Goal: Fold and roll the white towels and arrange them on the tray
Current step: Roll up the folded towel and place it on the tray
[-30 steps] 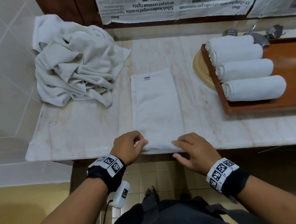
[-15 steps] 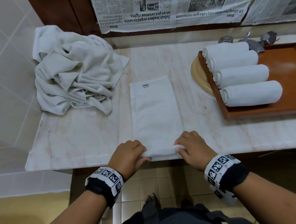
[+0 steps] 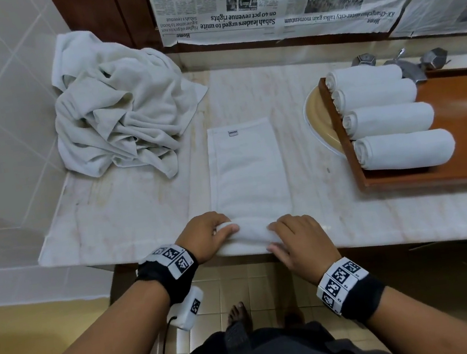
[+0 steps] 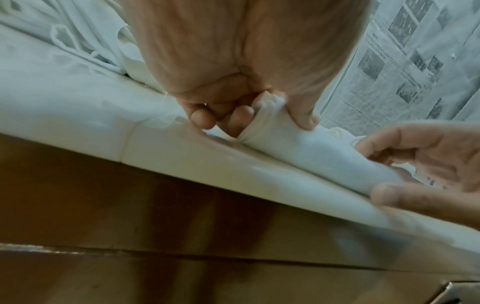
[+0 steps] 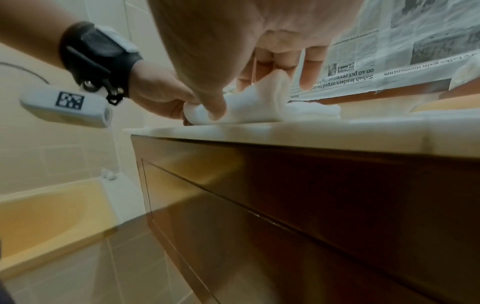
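— How were the arms placed?
— Both forearms reached forward, each wrist wearing a black band with printed markers.

— And the left hand (image 3: 204,237)?
— It sat at the left end of the rolled towel edge (image 3: 253,235), thumb on top, fingers (image 4: 200,120) curled beneath, pinching it.

— The right hand (image 3: 300,242)?
— It lay over the right end, fingers bent across the roll's top, thumb (image 4: 405,197) at its near side, gripping it.

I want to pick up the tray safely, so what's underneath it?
A yellow sink shows under the tray at its left edge. Four rolled towels lie on top. The tray covers everything else below it.
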Demonstrator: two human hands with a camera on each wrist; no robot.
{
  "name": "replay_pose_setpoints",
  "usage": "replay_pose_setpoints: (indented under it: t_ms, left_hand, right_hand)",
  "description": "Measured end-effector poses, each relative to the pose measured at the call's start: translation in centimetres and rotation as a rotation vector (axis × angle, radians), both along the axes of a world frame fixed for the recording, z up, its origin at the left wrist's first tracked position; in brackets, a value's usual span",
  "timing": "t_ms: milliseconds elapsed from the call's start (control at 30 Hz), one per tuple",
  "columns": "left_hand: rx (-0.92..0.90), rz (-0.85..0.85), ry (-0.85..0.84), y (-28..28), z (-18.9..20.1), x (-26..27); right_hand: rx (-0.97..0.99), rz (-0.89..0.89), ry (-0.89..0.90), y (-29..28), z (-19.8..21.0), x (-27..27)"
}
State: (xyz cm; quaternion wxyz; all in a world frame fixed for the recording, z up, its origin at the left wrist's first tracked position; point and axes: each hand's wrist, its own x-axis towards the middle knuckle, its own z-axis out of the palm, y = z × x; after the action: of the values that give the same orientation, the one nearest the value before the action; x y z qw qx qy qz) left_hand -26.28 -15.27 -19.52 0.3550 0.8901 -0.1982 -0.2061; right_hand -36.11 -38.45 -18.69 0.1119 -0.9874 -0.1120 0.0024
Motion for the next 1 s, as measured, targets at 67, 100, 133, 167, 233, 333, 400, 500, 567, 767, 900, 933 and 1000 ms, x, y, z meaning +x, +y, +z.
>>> replay_pose_setpoints:
  t_ms: [67, 100, 133, 167, 233, 333, 400, 500, 567, 767, 900, 933, 1000]
  left_hand:
    - [0.003, 0.013, 0.013, -0.2, 0.0, 0.1]
    - [0.001, 0.022, 0.015, -0.2, -0.1, 0.1]
    - [-0.001, 0.031, 0.015, -0.2, -0.2, 0.2]
    - [-0.004, 0.039, 0.012, -0.3, -0.2, 0.2]
    - [-0.019, 0.053, -0.026, -0.3, -0.5, 0.1]
    - [0.033, -0.009, -0.247, -0.5, -0.7, -0.2]
    - [0.126, -0.088, -0.502, -0.7, -0.8, -0.4]
    - [0.212, -0.226, -0.768, -0.5, -1.1, -0.7]
    - [0.252, -0.308, -0.814, 0.0, -1.8, -1.0]
    - [0.213, -0.295, -0.741, 0.2, -2.4, -0.7]
    - [0.198, -0.167, -0.548, -0.1, -1.5, -0.4]
    - [0.204, -0.135, -0.477, -0.3, -1.3, -0.3]
    - [0.206, -0.079, -0.345, -0.9, -0.9, 0.0]
  right_hand:
    - [-0.007, -0.009, 0.008, -0.2, -0.3, 0.3]
    - [0.001, -0.018, 0.021, -0.2, -0.2, 0.6]
    - [0.014, -0.034, 0.041, -0.2, -0.1, 0.9]
    - [0.024, -0.050, 0.063, -0.2, 0.0, 1.3]
    - [0.040, -0.079, 0.136, -0.2, 0.1, 2.2]
    - [0.045, -0.086, 0.157, -0.5, 0.0, 3.1]
    - [0.041, -0.083, 0.143, -0.7, -0.1, 3.4]
    - [0.075, -0.078, 0.088, -0.8, -0.5, 3.2]
    - [0.101, -0.065, 0.097, -0.7, -0.6, 3.1]
    - [0.126, -0.054, 0.145, -1.1, -0.5, 3.2]
    - [0.109, -0.112, 0.171, -0.8, 0.1, 3.8]
    - [0.110, -0.131, 0.167, -0.6, 0.2, 4.0]
    - [0.109, -0.151, 0.162, -0.3, 0.3, 3.9]
